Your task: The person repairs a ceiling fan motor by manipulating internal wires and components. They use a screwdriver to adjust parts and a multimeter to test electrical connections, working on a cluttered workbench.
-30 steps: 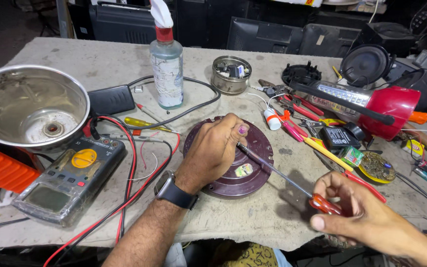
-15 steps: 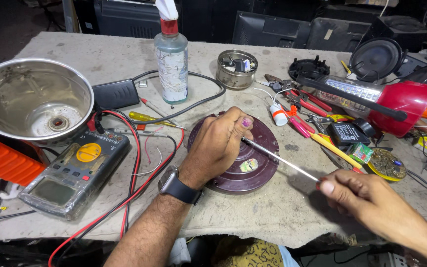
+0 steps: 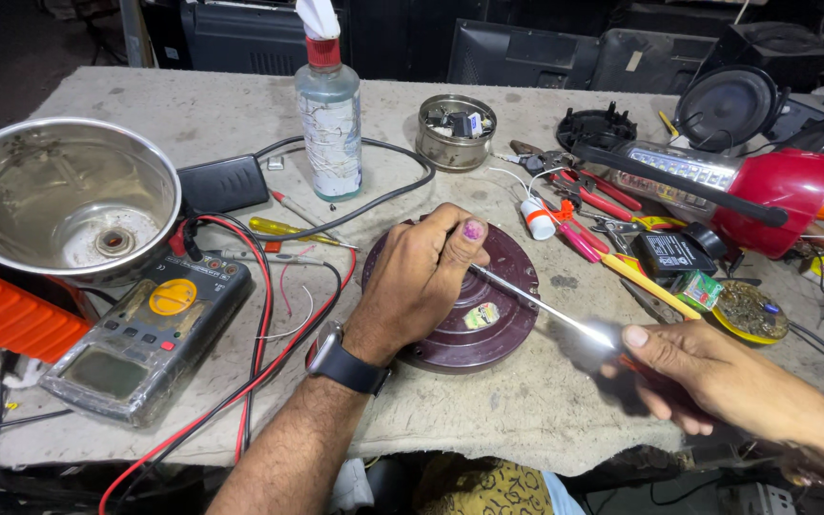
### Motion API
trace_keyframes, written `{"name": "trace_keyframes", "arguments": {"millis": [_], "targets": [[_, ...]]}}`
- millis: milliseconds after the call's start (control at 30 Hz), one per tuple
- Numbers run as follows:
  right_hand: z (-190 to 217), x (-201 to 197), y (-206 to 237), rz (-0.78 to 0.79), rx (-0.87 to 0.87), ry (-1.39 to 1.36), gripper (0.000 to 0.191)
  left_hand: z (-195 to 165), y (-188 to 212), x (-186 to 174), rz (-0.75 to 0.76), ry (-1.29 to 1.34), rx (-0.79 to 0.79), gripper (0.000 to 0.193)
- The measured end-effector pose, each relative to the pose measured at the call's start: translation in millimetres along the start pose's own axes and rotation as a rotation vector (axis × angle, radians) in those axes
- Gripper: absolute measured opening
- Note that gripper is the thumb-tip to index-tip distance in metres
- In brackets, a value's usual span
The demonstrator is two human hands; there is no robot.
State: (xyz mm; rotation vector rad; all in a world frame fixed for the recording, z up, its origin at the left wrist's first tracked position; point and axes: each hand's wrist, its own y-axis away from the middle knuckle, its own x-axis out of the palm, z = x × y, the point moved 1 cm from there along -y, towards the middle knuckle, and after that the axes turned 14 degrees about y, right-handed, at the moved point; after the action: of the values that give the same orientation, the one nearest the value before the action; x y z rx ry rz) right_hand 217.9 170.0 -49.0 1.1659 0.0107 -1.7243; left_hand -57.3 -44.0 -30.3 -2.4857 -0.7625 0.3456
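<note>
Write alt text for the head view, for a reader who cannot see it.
A left hand presses on a round maroon disc while the right hand holds a screwdriver with its tip on the disc. A multimeter and steel bowl lie at left.

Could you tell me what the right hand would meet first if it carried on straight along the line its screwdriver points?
Probably the left hand: the right hand aims its screwdriver up-left, tip already at those fingers on the maroon round housing. Depth is unclear.
</note>
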Motion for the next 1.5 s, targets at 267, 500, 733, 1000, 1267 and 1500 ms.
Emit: {"name": "trace_keyframes", "arguments": {"millis": [267, 500, 733, 1000, 1267, 1500], "targets": [[15.1, -1.8, 8.7, -0.278, 0.038, 0.273, 0.041, 3.7, -2.2, -5.3, -0.003, 0.104, -0.039, 0.064], [31.8, 0.2, 16.1, -0.312, -0.006, 0.184, 0.037, 2.8, -1.9, -4.7, -0.011, 0.108, -0.019, 0.06], [21.9, -2.1, 10.2, -0.048, 0.066, -0.071, 0.037, -0.6, -1.9, -3.8, -0.033, 0.087, -0.012, 0.049], [6.1, -4.9, 6.8, -0.19, -0.051, 0.181, 0.045, 2.0, -3.5, -3.8, -0.001, 0.053, -0.032, 0.03], [46.3, -13.3, 0.2, -0.039, -0.015, 0.113, 0.045, 2.2, -2.7, -4.9, 0.011, 0.071, 0.002, 0.028], [91.7, 22.2, 29.8, -0.965, -0.512, 1.02, 0.029, -5.8, -0.9, -4.3, -0.016, -0.018, 0.002, 0.025]]}}
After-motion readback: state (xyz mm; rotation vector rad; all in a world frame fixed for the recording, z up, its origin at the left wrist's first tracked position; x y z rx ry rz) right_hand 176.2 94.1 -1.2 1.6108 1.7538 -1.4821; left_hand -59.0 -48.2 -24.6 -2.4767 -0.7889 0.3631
